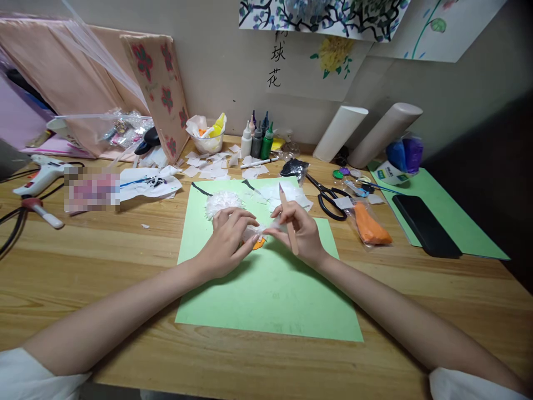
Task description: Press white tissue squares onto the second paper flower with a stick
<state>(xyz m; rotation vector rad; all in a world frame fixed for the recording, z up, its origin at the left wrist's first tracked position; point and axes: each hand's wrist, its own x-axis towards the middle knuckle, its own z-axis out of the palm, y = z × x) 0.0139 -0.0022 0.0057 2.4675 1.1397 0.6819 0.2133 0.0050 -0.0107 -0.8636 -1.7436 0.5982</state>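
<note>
white tissue [255, 229] | between left hand [225, 239], right hand [303, 232] | over green sheet [266, 300]

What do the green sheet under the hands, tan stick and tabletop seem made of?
Green sheet: matte paper or card, flat, crisp edges. Tan stick: probably wood, smooth, evenly tan; plastic possible. Tabletop: wood or laminate, low sheen, with streaky grain.

- Left hand [227, 239] touches thin white paper [253, 230] over the green sheet [266, 300].
- Right hand [300, 230] grips a pointed wooden stick [288, 222], fingertips at the paper.
- A fluffy white flower [225, 202] lies near the sheet's back left corner.
- Squeeze bottles [257, 143] stand near the back edge of the tabletop [133, 358].
</note>
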